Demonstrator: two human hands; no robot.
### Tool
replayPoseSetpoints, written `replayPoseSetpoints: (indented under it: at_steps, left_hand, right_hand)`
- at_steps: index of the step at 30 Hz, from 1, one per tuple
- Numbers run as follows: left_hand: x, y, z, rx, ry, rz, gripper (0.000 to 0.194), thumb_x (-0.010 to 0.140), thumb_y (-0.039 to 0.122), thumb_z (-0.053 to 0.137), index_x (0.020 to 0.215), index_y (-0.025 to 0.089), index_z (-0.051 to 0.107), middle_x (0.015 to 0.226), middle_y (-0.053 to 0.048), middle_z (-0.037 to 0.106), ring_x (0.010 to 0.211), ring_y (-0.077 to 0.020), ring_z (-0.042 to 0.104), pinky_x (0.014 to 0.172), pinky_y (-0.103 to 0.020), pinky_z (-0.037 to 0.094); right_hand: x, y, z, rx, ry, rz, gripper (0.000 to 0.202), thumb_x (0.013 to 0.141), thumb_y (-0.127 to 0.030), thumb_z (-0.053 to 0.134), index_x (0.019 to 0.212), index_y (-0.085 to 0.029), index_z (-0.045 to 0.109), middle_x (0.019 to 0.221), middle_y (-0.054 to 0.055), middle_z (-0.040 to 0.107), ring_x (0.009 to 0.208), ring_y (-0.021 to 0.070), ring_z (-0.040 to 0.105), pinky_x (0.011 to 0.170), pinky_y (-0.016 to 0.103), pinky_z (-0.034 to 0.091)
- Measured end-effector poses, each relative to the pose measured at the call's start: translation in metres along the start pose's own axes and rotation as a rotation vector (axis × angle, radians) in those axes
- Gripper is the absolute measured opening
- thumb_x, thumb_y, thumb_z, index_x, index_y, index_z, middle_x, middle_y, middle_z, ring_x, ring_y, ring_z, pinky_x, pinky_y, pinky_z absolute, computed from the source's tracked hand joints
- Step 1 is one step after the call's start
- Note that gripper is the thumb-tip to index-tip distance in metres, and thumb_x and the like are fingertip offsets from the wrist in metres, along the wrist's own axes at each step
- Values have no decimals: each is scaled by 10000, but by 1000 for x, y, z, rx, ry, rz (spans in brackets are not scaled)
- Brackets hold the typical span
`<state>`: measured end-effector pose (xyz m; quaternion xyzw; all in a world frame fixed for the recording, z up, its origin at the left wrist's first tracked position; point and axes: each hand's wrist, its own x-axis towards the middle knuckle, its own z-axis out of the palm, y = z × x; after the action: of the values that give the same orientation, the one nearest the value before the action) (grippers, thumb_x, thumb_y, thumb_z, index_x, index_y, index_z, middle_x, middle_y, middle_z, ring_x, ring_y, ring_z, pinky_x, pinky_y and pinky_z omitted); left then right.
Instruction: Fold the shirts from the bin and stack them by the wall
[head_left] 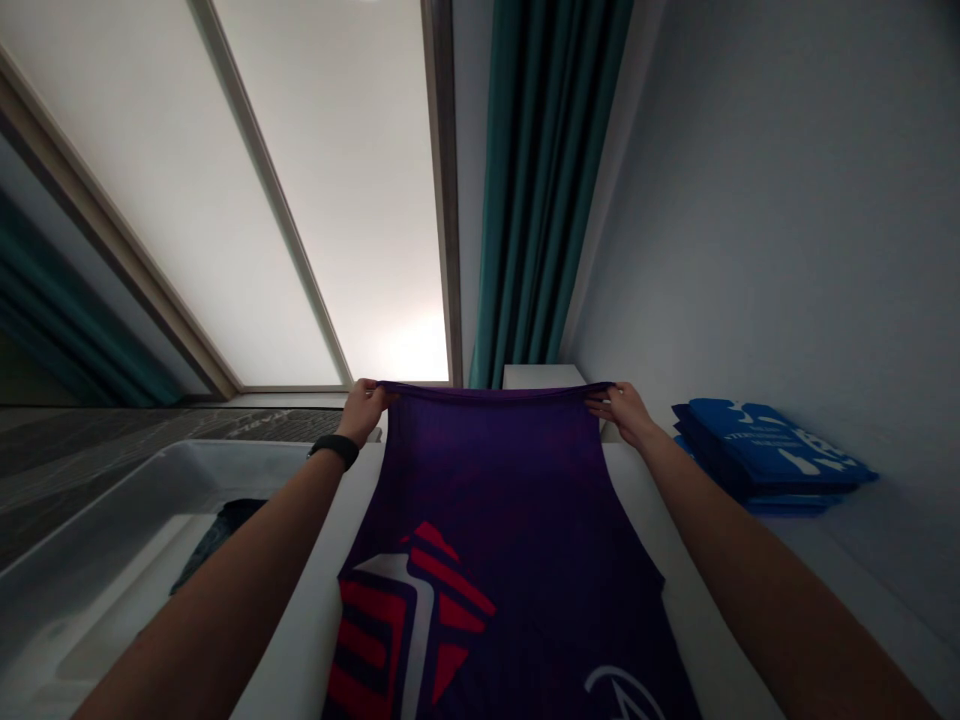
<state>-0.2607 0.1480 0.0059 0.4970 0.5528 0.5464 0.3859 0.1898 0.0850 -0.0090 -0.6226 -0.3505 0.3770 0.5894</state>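
Note:
A dark purple sleeveless shirt point(517, 490) with red and white graphics hangs stretched out in front of me. My left hand point(364, 408) pinches its upper left corner between thumb and fingers. At the opposite upper corner, my right hand point(624, 410) grips the fabric the same way. The top edge runs nearly straight between both hands, sagging slightly in the middle. Below, the cloth widens and leaves the view at the bottom. A black band point(335, 450) is on my left wrist.
To the left stands a translucent plastic bin point(247, 455) with dark cloth point(225, 530) inside. A stack of folded blue bags or cloths point(772, 450) sits at the right by the wall. Behind are a bright window point(337, 180), a teal curtain point(551, 190) and a white box point(544, 376).

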Motion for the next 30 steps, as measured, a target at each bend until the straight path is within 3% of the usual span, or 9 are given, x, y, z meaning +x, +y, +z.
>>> replayPoseSetpoints:
  at_steps: [9, 14, 17, 21, 25, 30]
  left_hand:
    - [-15, -18, -4, -32, 9, -67, 103, 783, 178, 579, 825, 177, 484, 663, -26, 689, 685, -160, 709, 774, -341, 566]
    - [-51, -31, -25, -15, -1, -30, 157, 756, 291, 599, 821, 194, 494, 761, -36, 721, 806, -203, 721, 837, -364, 541]
    - [-78, -46, -41, 148, -58, -3, 195, 768, 369, 585, 853, 203, 529, 776, -35, 730, 871, -233, 714, 870, -372, 510]
    - [-103, -62, -53, 364, -148, 75, 239, 802, 439, 500, 817, 208, 560, 756, -25, 713, 848, -241, 688, 832, -345, 487]
    - [-113, -67, -55, 535, -105, 185, 341, 846, 477, 392, 725, 212, 568, 744, -19, 668, 802, -227, 627, 742, -309, 466]
    - [-114, -72, -53, 615, -91, 155, 337, 822, 532, 456, 761, 216, 555, 701, -9, 638, 705, -214, 608, 646, -295, 447]
  right_hand:
    - [-13, 21, -16, -16, -28, 73, 52, 888, -175, 435, 899, -224, 422, 814, 47, 654, 693, 161, 684, 627, 291, 569]
    - [-46, 40, -39, -99, -102, 11, 57, 863, -266, 477, 882, -213, 469, 820, 65, 682, 657, 160, 651, 553, 252, 484]
    - [-71, 59, -57, -256, -154, -71, 131, 829, -333, 487, 840, -205, 511, 796, 63, 696, 585, 145, 575, 511, 250, 406]
    - [-91, 80, -73, -454, -170, -148, 170, 760, -348, 480, 807, -212, 569, 710, 28, 669, 558, 159, 505, 553, 286, 400]
    - [-96, 88, -71, -569, -119, -245, 251, 801, -380, 371, 731, -231, 560, 581, 3, 558, 563, 184, 495, 575, 306, 387]
    - [-99, 95, -62, -740, -14, -365, 267, 821, -469, 424, 676, -248, 462, 650, 29, 592, 645, 199, 545, 635, 308, 407]
